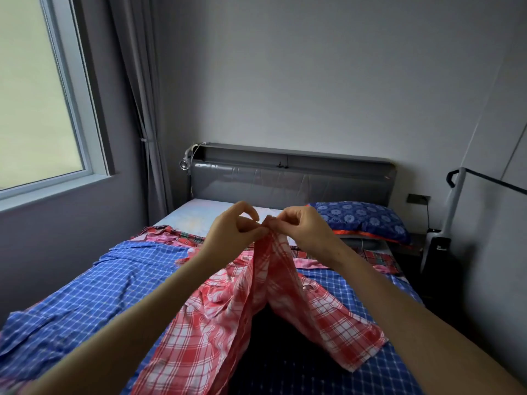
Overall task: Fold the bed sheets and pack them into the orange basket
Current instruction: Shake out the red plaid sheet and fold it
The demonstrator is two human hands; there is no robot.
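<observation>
The person is standing at the foot of the bed (pixel 399 283) and holding up a red checked sheet (pixel 228 317) with both arms stretched out. The left hand (pixel 231 226) is pinching the top edge of the cloth between thumb and fingertips, and the right hand (pixel 302 223) is pinching the same edge just beside it, so the two hands are nearly touching at one point. From there the sheet is hanging in two loose panels that are trailing down onto the bed, one towards the left and one towards the right.

Beneath it a blue checked sheet (pixel 94 283) is lying spread and rumpled across the mattress, and further back another red patterned cloth (pixel 171 235) is lying crumpled near the bare mattress top, close to a blue pillow (pixel 362 220).

As I judge it, the work is only beginning: the corners of the red sheet are being brought together for what looks like a first fold, nothing is lying folded anywhere, and the other cloths are untouched. The orange basket is not showing from here, so all the packing is waiting.
</observation>
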